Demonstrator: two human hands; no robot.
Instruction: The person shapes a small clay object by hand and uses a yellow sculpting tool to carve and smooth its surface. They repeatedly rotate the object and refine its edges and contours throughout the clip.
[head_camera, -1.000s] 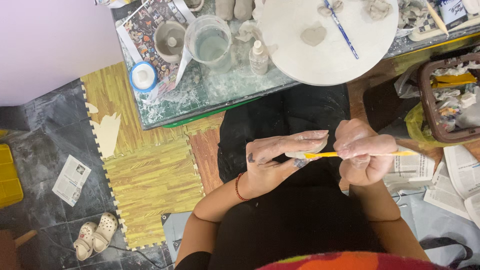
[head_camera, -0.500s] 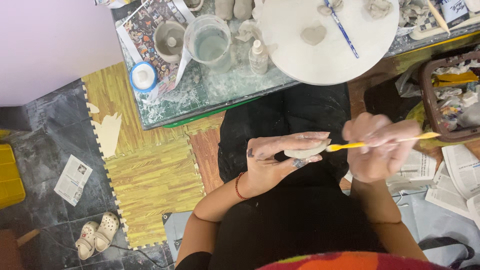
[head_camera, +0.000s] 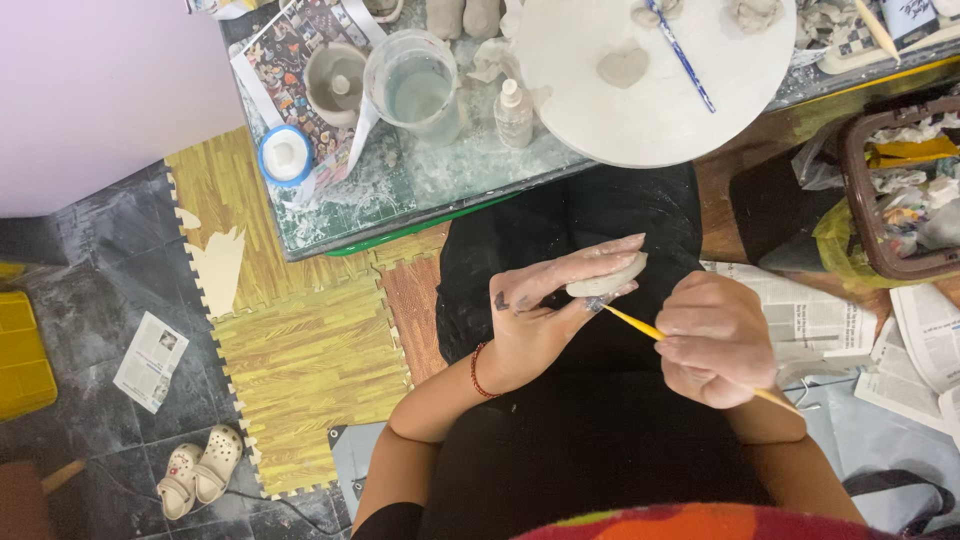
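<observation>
My left hand holds a small flat grey clay piece between thumb and fingers, over my black-clad lap. My right hand grips a thin yellow-handled brush, its tip touching the underside edge of the clay piece. A red band sits on my left wrist. Ahead on the low table, a round white board carries a heart-shaped clay piece and a blue stick.
A glass-topped table holds a clear water cup, a small bottle, a grey clay cup and a blue-rimmed lid. Yellow foam mats cover the floor at left. Newspapers and a brown basket lie at right. Small sandals sit lower left.
My right hand has swung down and left, bringing the brush from level beside the clay to angled under it. My left hand tilted the clay piece slightly upward.
</observation>
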